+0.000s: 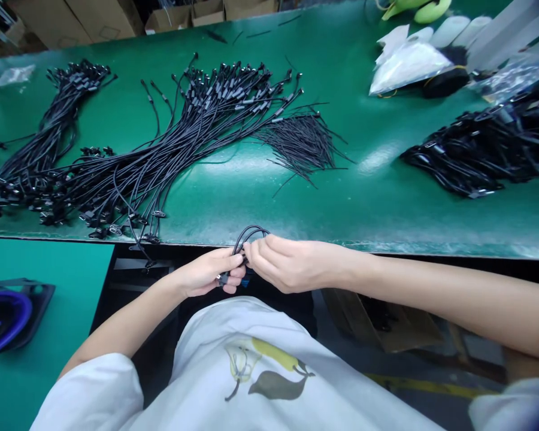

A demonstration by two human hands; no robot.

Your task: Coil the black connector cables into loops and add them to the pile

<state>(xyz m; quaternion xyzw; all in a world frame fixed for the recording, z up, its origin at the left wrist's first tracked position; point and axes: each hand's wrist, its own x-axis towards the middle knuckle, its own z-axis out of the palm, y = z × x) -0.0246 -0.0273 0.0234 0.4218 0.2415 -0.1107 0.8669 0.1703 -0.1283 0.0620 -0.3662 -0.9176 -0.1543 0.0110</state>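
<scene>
Black cable (250, 230) partly hidden by both hands' grip (281, 263).

Long green desk (363, 209) across the view, smooth top, pale light glare (379, 158) in patches. Brown cardboard boxes (103, 19) past the far edge, some open-topped. At lower left, a second green surface (67, 257), just beside the near edge. Dark below the desk; an open carton (408, 332) at lower right. Greyish floor (377, 358), dim, crossed by a yellow strip (426, 386).
</scene>
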